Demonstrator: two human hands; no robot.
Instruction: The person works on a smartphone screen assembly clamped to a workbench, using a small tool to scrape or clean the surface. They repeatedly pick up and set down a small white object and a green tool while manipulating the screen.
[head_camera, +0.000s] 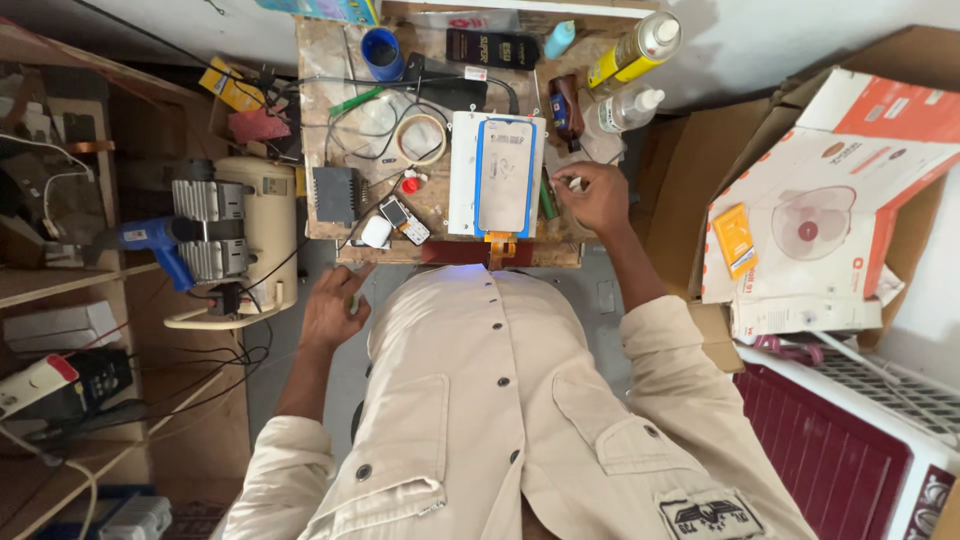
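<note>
Just right of the phone screen (503, 176), right hand (597, 196) pinching a small white piece (575, 183).

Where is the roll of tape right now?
In the head view, the roll of tape lies flat on the small wooden workbench, just left of the white plate holding the blue-framed phone screen, below the blue cup.

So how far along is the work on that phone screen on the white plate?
Already set: the blue-edged phone screen lies flat on the white plate, orange flex tail hanging over the bench's near edge. In hand: the right hand pinches a small white piece beside the plate; the left hand is off the bench, holding something small and greenish. Left: the tape roll and yellow spray can sit untouched.
</note>
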